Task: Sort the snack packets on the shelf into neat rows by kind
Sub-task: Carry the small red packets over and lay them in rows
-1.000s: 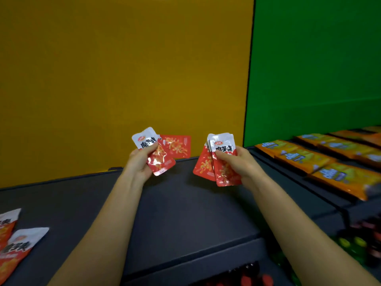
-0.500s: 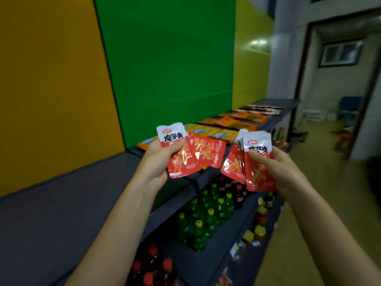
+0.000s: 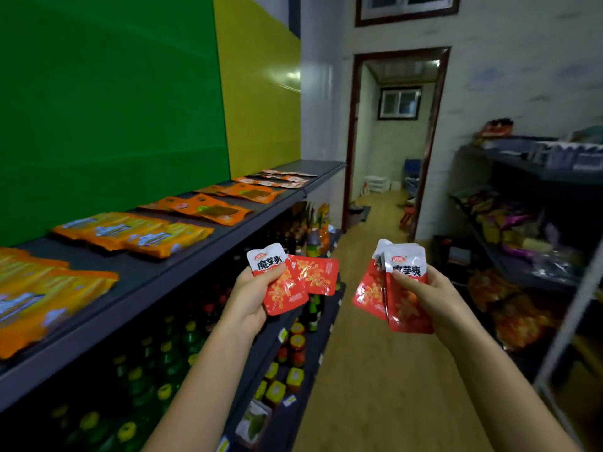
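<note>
Shelf top [image 3: 182, 267]: dark and flat, with a front lip to your left; orange packets [image 3: 130, 234] lie along it in rows; the bare strips between the groups look like your room for setting down.
Left hand [image 3: 249, 301]: thumb across the front and fingers curled behind; it pinches two red packets [image 3: 284, 293], fanned apart and held off the shelf.
Right hand [image 3: 434, 298]: thumb and curled fingers pinch a small overlapped stack [image 3: 408, 308] of the same kind.
Handling: probably light, soft and glossy, so slippery; take them by the flat sealed edges; a fanned one may slide out.
Aisle floor [image 3: 368, 370]: open ahead; rack [image 3: 509, 256] well apart on your right.
</note>
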`<state>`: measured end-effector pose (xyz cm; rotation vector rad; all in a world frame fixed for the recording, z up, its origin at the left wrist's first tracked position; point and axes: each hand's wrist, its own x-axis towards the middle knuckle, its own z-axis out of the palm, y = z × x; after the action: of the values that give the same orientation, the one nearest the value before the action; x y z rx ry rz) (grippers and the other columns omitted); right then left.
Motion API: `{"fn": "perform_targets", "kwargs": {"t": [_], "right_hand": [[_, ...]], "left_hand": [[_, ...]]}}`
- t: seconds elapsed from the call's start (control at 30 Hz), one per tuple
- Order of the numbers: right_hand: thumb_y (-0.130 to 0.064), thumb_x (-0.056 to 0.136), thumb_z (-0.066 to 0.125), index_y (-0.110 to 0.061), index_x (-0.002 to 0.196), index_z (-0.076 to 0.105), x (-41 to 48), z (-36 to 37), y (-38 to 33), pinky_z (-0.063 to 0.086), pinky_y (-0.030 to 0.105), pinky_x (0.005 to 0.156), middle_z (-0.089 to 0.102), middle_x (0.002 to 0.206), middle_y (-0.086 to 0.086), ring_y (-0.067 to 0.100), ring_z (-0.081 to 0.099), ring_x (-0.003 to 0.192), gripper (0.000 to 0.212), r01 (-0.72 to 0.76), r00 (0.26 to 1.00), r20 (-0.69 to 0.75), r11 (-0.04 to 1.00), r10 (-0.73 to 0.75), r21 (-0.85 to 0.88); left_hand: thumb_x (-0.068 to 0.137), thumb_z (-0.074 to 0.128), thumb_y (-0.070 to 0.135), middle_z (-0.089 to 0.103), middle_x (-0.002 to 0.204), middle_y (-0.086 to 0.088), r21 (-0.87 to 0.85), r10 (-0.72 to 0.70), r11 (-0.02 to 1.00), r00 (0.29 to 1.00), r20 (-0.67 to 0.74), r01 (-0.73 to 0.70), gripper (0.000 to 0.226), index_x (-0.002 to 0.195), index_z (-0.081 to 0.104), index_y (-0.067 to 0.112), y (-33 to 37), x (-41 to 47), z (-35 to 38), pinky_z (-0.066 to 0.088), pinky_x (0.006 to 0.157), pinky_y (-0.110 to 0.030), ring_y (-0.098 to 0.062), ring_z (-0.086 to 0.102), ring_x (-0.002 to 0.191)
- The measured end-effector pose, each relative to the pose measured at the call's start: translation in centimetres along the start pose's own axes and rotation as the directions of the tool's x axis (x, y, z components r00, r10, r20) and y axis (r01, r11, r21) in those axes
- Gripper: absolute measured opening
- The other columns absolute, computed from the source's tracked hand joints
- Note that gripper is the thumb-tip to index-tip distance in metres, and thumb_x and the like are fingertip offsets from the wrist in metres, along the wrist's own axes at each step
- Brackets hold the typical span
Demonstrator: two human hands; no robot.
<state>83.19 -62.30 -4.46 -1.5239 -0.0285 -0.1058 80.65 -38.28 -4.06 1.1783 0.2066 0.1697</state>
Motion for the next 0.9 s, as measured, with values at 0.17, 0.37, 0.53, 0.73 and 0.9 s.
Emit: {"fn": "perform_targets", "kwargs": {"t": [0.17, 0.37, 0.53, 0.73, 0.9], "right_hand": [[-0.009, 0.086, 0.063, -0.008, 0.117, 0.060, 6.4, -3.3, 1.9, 0.051, 0.030, 0.069, 0.067, 0.092, 0.004, 0.017, 0.062, 0.079, 0.031, 0.006, 0.998, -0.067, 0.999, -0.004, 0.032], [-0.005, 0.087, 0.061, -0.005, 0.112, 0.059, 13.9, -5.0, 5.8, 0.051, 0.033, 0.069, 0.067, 0.089, 0.008, 0.022, 0.062, 0.077, 0.026, -0.106, 0.991, -0.068, 0.991, 0.112, 0.086], [-0.009, 0.086, 0.063, -0.007, 0.114, 0.059, 23.9, -5.7, 6.7, 0.053, 0.034, 0.070, 0.069, 0.098, 0.011, 0.024, 0.065, 0.081, 0.028, -0.117, 0.989, -0.082, 0.990, 0.123, 0.073], [-0.011, 0.086, 0.063, -0.010, 0.112, 0.061, 36.2, -6.9, 5.7, 0.054, 0.032, 0.066, 0.070, 0.096, 0.011, 0.024, 0.066, 0.078, 0.026, -0.068, 0.989, -0.122, 0.993, 0.079, 0.095], [-0.010, 0.086, 0.063, -0.010, 0.108, 0.062, 44.0, -8.2, 6.8, 0.054, 0.033, 0.068, 0.070, 0.092, 0.010, 0.024, 0.066, 0.076, 0.022, -0.109, 0.983, -0.135, 0.990, 0.121, 0.094]], "left_hand": [[0.090, 0.054, 0.004, 0.065, 0.085, -0.008, -0.038, -0.027, 0.999, 0.999, 0.037, 0.029, 0.026, 0.115, 0.055, 0.009, -2.6, 6.3, 5.0, 0.054, 0.042, -0.023, -0.015, 0.065, 0.060], [0.090, 0.055, 0.004, 0.064, 0.086, -0.010, -0.010, -0.134, 0.991, 0.991, 0.005, 0.134, 0.024, 0.114, 0.056, 0.008, -6.5, 15.7, 8.5, 0.055, 0.047, -0.024, -0.020, 0.061, 0.072], [0.089, 0.056, 0.003, 0.063, 0.081, -0.009, -0.018, -0.156, 0.988, 0.988, -0.012, 0.156, 0.009, 0.094, 0.057, 0.010, -7.0, 25.6, 12.1, 0.054, 0.043, -0.021, -0.019, 0.060, 0.069], [0.088, 0.055, 0.002, 0.065, 0.082, -0.011, 0.014, -0.075, 0.997, 0.996, 0.052, 0.074, 0.027, 0.114, 0.057, 0.008, -6.3, 38.0, 17.5, 0.056, 0.049, -0.028, -0.011, 0.066, 0.048], [0.089, 0.052, 0.005, 0.064, 0.081, -0.011, 0.060, -0.171, 0.984, 0.984, 0.041, 0.168, 0.014, 0.102, 0.055, 0.005, -8.0, 45.3, 21.3, 0.053, 0.049, -0.026, -0.020, 0.063, 0.064]]}}
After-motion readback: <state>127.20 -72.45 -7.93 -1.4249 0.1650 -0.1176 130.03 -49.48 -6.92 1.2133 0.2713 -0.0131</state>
